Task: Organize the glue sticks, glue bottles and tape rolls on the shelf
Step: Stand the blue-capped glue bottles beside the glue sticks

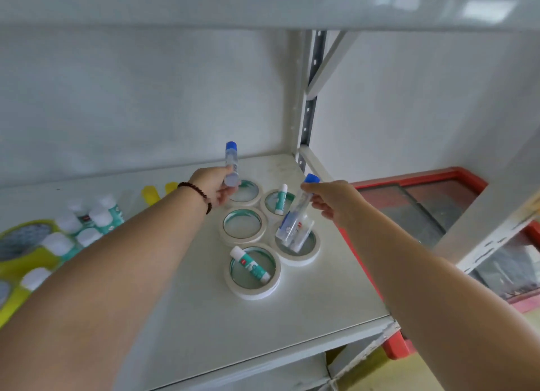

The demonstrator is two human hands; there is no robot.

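Several white tape rolls lie flat on the white shelf. My left hand grips a clear glue bottle with a blue cap, held upright over the far tape roll. My right hand holds a second blue-capped glue bottle, tilted, its base near the right tape roll, which contains other small bottles. A green-and-white glue stick lies inside the near tape roll. Another glue stick stands in the far right roll. The middle roll is empty.
To the left, blurred, stand several white-capped green glue sticks and yellow tape dispensers or rolls. A shelf board hangs overhead. The metal upright stands at the back right corner. A red-framed glass case lies beyond the shelf's right edge.
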